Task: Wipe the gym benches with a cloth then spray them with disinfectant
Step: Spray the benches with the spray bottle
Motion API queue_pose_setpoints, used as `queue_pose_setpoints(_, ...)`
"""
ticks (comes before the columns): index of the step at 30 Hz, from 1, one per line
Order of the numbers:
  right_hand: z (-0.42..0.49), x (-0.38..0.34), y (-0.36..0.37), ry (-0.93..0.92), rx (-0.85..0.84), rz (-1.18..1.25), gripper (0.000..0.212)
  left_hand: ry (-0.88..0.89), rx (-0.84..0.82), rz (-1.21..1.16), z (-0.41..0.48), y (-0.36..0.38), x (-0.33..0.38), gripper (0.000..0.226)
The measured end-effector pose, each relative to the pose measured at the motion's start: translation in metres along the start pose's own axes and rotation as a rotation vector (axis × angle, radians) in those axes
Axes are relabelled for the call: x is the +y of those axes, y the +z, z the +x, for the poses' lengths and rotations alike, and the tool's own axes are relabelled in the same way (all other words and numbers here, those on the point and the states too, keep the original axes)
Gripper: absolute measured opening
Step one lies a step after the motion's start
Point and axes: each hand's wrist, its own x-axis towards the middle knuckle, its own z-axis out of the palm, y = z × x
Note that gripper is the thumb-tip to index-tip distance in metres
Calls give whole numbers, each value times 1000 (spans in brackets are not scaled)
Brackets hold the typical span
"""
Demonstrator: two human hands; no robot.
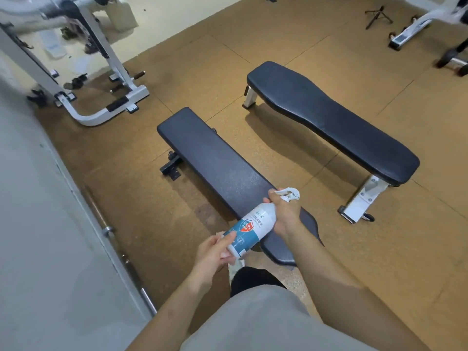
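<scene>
Two black padded gym benches stand on the brown floor: the near bench runs from the centre toward me, and the far bench with white legs lies to its right. I hold a white and blue disinfectant spray bottle tilted over the near end of the near bench. My right hand grips its neck by the white trigger head. My left hand holds the bottle's base together with a pale cloth that hangs below it.
A white-framed weight machine stands at the back left. A steel barbell lies along the grey wall on the left. More white equipment and a small black stand sit at the back right. My leg in grey shorts fills the bottom.
</scene>
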Motion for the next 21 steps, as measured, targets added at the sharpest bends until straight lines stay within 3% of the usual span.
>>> queue_pose_setpoints(8, 36, -4, 100, 92, 39, -31, 24, -44, 104, 58, 58, -54, 71, 56)
queue_pose_setpoints(21, 50, 26, 165, 98, 152, 119, 25, -114, 1, 141, 111, -129, 119, 55)
